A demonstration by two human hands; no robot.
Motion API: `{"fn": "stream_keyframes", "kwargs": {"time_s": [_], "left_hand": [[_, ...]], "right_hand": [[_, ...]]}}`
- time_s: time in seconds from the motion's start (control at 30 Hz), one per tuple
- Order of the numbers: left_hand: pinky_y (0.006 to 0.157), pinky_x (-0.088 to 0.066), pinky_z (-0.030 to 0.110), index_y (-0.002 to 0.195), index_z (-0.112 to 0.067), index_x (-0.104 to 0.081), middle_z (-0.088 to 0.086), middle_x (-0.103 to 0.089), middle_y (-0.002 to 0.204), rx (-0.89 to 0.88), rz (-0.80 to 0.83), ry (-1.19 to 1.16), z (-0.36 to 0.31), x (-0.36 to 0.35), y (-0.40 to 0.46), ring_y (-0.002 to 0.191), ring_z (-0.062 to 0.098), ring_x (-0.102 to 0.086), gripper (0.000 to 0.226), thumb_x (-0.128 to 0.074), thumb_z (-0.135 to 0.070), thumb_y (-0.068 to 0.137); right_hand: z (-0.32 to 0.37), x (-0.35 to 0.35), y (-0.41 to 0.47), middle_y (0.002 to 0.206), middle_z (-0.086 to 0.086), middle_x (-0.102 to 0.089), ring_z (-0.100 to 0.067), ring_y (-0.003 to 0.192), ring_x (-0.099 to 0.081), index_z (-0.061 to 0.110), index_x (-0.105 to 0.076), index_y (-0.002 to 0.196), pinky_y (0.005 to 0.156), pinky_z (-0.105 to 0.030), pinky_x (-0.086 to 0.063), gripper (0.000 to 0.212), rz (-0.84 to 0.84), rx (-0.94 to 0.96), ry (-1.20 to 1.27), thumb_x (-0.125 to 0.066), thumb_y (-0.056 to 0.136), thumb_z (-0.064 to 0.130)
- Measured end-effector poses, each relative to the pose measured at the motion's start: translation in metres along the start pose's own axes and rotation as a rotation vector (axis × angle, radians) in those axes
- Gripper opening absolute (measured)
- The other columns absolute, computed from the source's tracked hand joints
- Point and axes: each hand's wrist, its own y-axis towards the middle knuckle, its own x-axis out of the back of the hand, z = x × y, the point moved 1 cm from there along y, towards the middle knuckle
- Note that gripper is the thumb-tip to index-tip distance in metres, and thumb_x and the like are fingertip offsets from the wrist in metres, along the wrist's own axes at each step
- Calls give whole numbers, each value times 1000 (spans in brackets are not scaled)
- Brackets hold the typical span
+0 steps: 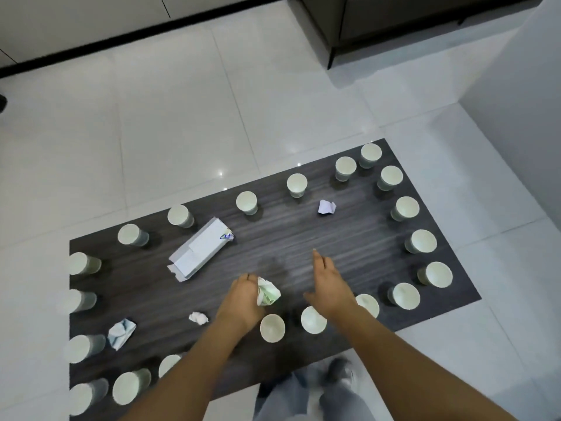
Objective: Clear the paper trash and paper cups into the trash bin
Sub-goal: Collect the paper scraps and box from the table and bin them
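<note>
— Crumpled paper (267,292), where is it?
— In the left hand (243,299), fingers curled round it, low over the dark table (349,238).
— The right hand (329,282)?
— Fingers straight, slightly apart, holding nothing, beside the paper cups (314,319).

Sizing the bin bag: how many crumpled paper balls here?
4: green-printed ball in the left hand; small white wad beside that wrist; blue-white ball near the left edge; white-purple ball far centre-right. Arms may hide others.
</note>
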Motion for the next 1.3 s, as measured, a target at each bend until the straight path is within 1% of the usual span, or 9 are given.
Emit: {"fn": "stream_keyframes", "kwargs": {"time_s": [0.17, 0.27, 0.47, 0.6, 0.73, 0.83, 0.9, 1.13, 1.3], "left_hand": [[95, -37, 24, 135, -12, -41, 5, -45, 131, -13, -2, -42, -1, 6, 47, 121, 20, -46, 64, -71, -25, 81], [97, -38, 27, 142, -16, -35, 5, -44, 130, -27, -9, -76, -6, 4, 81, 122, 23, -45, 71, -70, -25, 81], [88, -40, 26, 135, -20, -46, 5, -46, 121, 3, -80, -129, -7, -17, 155, 112, 23, -49, 65, -71, -12, 75], [84, -39, 26, 134, -19, -47, 3, -46, 116, 36, -107, -168, -1, -40, 190, 108, 24, -51, 66, -72, -11, 74], [92, -37, 22, 137, -17, -44, 3, -46, 123, 57, -126, -228, 3, -59, 203, 115, 21, -47, 67, -71, -10, 76], [97, -41, 31, 137, -17, -44, 4, -45, 130, 99, -126, -250, 5, -67, 201, 119, 22, -46, 65, -70, -12, 77], [97, -39, 28, 138, -16, -43, 5, -44, 130, 121, -116, -273, 6, -68, 196, 119, 22, -46, 66, -69, -11, 78], [91, -36, 22, 136, -15, -45, 7, -47, 127, 186, -149, -304, 15, -38, 142, 116, 23, -48, 62, -69, -11, 79], [96, -41, 30, 136, -14, -43, 5, -46, 127, 319, -202, -360, 23, 1, 66, 117, 23, -48, 64, -72, -19, 78]], "right_hand": [[-17, 14, 56, 149, -9, -23, -28, 132, -35, 16, -8, 153, 104, -40, -41, 84, 10, -69, -10, -61, 88, 13], [-35, 21, 101, 151, -11, -22, -30, 135, -30, 17, -9, 153, 107, -40, -37, 85, 7, -98, -50, -64, 88, 18], [-71, 26, 211, 151, -12, -21, -35, 132, -25, 21, -18, 149, 102, -45, -38, 74, -61, -90, -107, -62, 90, 19], [-88, 28, 276, 157, -12, -12, -39, 139, -15, 27, -20, 150, 110, -48, -31, 75, -65, -59, -166, -62, 89, 20], [-96, 20, 310, 158, -7, -11, -38, 140, -14, 35, -29, 147, 112, -50, -31, 64, -15, -36, -197, -59, 92, 20], [-100, 9, 310, 151, -8, -25, -35, 136, -22, 24, -45, 139, 109, -48, -35, 48, -64, 2, -231, -52, 94, 11], [-103, 4, 301, 144, -11, -35, -33, 131, -28, 17, -51, 134, 105, -46, -39, 41, -100, 16, -235, -48, 94, 6], [-78, 5, 237, 136, -10, -44, -32, 122, -38, 14, -56, 127, 96, -40, -43, 32, -20, 82, -231, -48, 96, 9], [-20, 15, 170, 135, -7, -47, -30, 118, -42, 12, -60, 120, 92, -32, -39, 26, -15, 167, -134, -51, 95, 12]]}}
